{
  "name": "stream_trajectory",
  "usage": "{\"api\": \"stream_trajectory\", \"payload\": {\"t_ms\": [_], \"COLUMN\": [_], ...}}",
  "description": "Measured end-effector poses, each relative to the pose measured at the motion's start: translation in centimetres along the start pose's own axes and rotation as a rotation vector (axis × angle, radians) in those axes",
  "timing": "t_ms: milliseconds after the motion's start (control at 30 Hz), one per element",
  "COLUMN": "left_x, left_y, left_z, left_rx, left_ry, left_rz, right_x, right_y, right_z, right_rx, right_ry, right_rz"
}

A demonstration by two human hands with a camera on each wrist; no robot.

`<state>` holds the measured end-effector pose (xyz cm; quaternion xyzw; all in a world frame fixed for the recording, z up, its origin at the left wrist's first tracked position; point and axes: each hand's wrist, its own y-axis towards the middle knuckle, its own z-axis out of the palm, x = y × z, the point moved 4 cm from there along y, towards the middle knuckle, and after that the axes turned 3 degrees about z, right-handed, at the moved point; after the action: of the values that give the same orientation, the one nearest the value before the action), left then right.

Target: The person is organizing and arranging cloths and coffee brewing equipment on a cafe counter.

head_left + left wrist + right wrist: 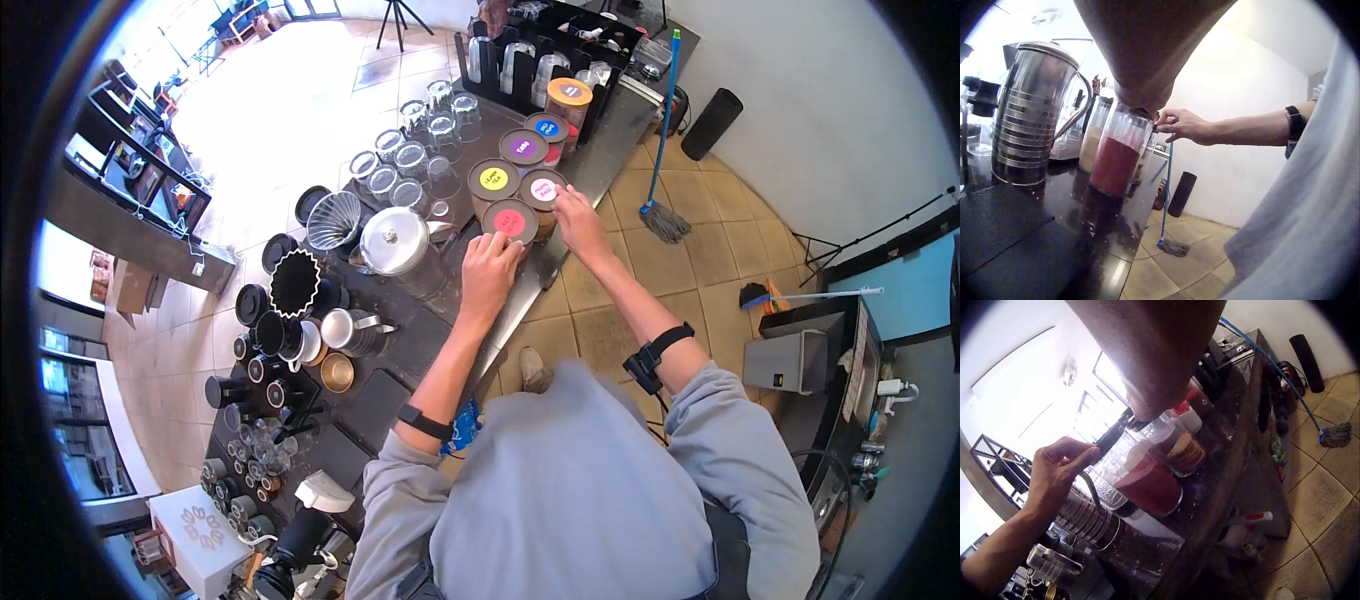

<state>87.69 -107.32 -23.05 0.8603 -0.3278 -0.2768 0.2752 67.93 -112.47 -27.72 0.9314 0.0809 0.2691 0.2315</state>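
My left hand (487, 272) pinches the near edge of a dark jar lid (511, 222) with a red label. Under that lid stands a clear jar of dark red powder (1115, 164). My right hand (580, 222) has its fingertips on the right edge of another jar lid (543, 190), which carries a white and pink label. Below it the right wrist view shows a jar with stacked round brown pieces (1186, 454). Behind these are a yellow-labelled lid (493, 178), a purple-labelled one (523, 147) and a blue-labelled one (547, 127).
A steel pitcher (395, 243) stands left of the jars, with rows of upturned glasses (410, 158) beyond. An orange-lidded jar (569, 93) and a black cup rack (510, 85) fill the far end. Cups and drippers crowd the counter's left. A mop (664, 222) leans at right.
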Motion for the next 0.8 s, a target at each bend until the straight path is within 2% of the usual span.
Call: {"api": "stream_trajectory", "payload": {"t_ms": [500,633,700,767,800], "left_x": [0.4,0.4,0.4,0.4,0.4], "left_y": [0.0,0.0,0.0,0.1,0.1], "left_z": [-0.2,-0.3,-0.3,-0.4,-0.5], "left_rx": [0.01,0.016,0.009,-0.001,0.0], "left_ry": [-0.022,-0.04,-0.048,-0.073,-0.073], "left_rz": [-0.012,-0.028,-0.037,-0.061,-0.056], "right_x": [-0.4,-0.4,-1.0,-2.5,-3.4], "right_y": [0.0,3.5,6.9,10.1,11.3], "right_z": [-0.2,-2.4,-3.1,-2.3,-1.6], "right_rx": [-0.026,-0.016,-0.067,-0.089,-0.042], "right_ry": [0.07,0.149,0.125,0.096,0.02], "right_rz": [-0.042,-0.033,-0.026,-0.099,-0.097]}}
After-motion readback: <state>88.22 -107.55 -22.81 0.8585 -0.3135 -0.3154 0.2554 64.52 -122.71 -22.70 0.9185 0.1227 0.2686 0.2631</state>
